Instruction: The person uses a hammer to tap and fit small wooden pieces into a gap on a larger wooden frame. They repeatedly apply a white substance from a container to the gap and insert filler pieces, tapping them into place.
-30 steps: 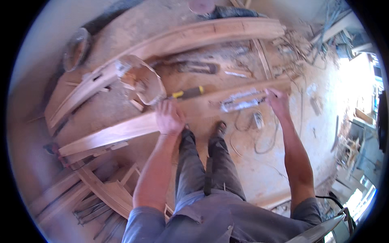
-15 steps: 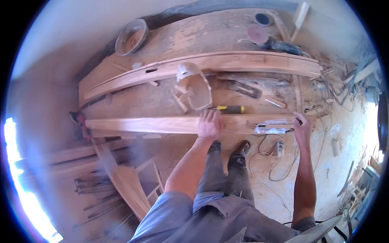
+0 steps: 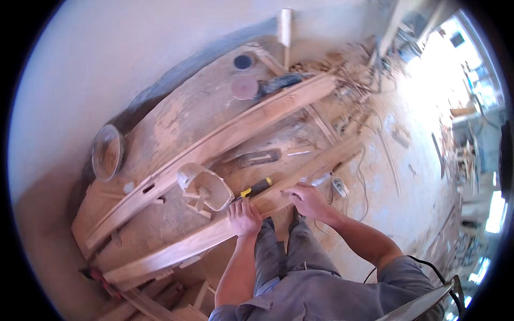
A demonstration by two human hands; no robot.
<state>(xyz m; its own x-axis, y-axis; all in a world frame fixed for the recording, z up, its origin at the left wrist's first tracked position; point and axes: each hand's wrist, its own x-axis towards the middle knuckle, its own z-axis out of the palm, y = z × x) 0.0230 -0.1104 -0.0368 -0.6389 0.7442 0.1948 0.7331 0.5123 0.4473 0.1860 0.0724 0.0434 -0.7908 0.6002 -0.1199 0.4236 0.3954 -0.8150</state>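
A long pale wooden beam [image 3: 187,247] runs slantwise in front of me, from lower left to upper right. Near its middle my left hand [image 3: 245,218] lies across the top, fingers bent over the far edge. My right hand [image 3: 309,202] is farther right over the beam, its thumb and fingers pinched together. Whatever small thing may be in that pinch is too small to make out. Just beyond the left hand lies a hand tool with a yellow and black handle [image 3: 259,186], its shank partly hidden. Beside it is a cut-open, dusty plastic container [image 3: 220,188] with wood bits in it.
A second long beam [image 3: 241,122] with a slot lies parallel beyond. Farther off are a round bowl [image 3: 107,153], a pink disc [image 3: 244,87] and a dark power tool [image 3: 280,83]. A red clamp [image 3: 100,278] is at the near beam's left end. A socket block [image 3: 339,187] and cords lie right.
The view has turned, so the beams now slant up to the right. My right hand has come from near the beam's right end closer to my left hand, which stays on the beam.
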